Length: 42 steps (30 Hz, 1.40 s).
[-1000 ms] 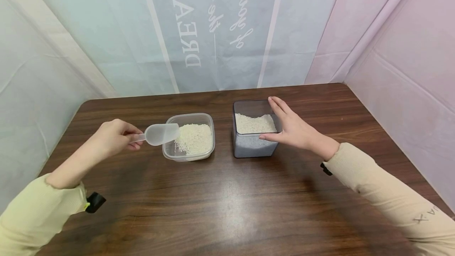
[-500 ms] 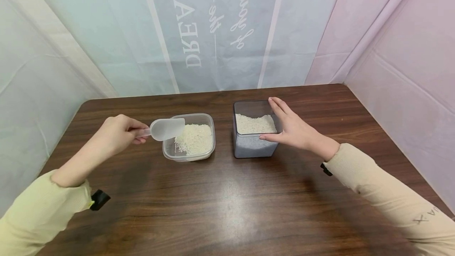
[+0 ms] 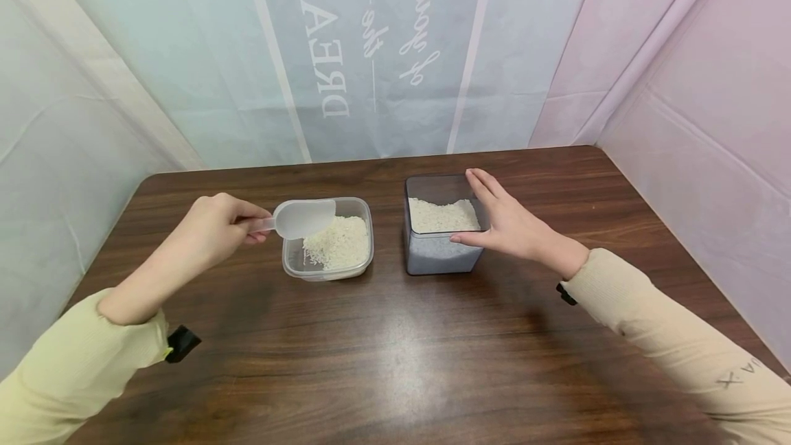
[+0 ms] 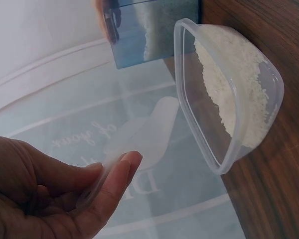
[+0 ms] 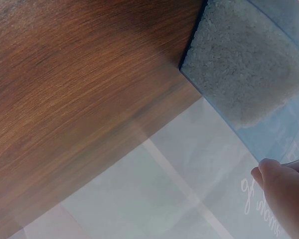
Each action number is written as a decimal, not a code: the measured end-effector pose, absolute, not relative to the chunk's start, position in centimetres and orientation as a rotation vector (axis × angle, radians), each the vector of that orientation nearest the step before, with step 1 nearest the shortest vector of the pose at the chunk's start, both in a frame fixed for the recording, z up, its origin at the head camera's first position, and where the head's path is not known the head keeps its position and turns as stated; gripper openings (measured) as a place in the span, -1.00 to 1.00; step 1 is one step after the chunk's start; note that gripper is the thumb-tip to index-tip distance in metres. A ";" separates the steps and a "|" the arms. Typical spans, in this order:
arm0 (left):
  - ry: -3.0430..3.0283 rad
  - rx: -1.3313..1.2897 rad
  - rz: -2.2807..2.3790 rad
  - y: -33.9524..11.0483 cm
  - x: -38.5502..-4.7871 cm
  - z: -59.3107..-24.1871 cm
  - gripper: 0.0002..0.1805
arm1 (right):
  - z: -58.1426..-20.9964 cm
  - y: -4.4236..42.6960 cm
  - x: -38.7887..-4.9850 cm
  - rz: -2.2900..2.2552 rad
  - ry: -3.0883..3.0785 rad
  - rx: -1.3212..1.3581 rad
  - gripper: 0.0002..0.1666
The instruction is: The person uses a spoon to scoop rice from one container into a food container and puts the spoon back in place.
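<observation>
1. The scoop (image 3: pixel 303 218) hovers over the far left part of the tub (image 3: pixel 371 235), tip pointing right; whether it touches the rim I cannot tell. It is translucent white plastic with a rounded bowl, and it hides a stretch of the tub's rim.
2. The tub, clear and round-cornered, carries rice (image 3: pixel 342 246) heaped toward its right side.
3. Right of the tub, across a strip of dark wood-grain bench (image 3: pixel 309 362), a square smoky canister (image 3: pixel 441 257) stands upright, more rice (image 3: pixel 445 215) inside. The hand there covers part of its right rim.
4. Left hand (image 3: pixel 216 225): a narrow grip pinching the scoop's handle, the arm reaching in from the near left.
5. Right hand (image 3: pixel 509 218): a wide grip holding the canister's right side, thumb on the near wall, fingers at the far right corner.
6. Beyond the bench's far edge hangs a pale blue cloth (image 3: pixel 525 53) with mirrored white lettering.
</observation>
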<state>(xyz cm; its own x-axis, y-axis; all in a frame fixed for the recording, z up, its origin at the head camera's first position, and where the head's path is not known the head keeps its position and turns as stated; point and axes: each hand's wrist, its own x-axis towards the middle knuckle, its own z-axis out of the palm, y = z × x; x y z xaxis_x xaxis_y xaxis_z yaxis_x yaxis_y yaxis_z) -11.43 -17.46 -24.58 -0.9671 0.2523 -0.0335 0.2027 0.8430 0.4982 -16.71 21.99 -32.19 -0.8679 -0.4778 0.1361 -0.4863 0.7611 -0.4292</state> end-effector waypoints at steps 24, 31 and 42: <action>2.930 0.454 0.891 -14.6 -11.8 -23.2 -0.77 | -32.1 21.9 -16.7 0.727 -2.944 0.798 0.25; 2.954 0.471 0.896 -13.6 -11.7 -22.7 -0.79 | -32.1 22.0 -16.6 0.731 -2.943 0.799 0.24; 2.936 0.497 0.956 -12.5 -11.6 -22.1 -0.78 | -32.1 21.9 -16.7 0.735 -2.943 0.797 0.25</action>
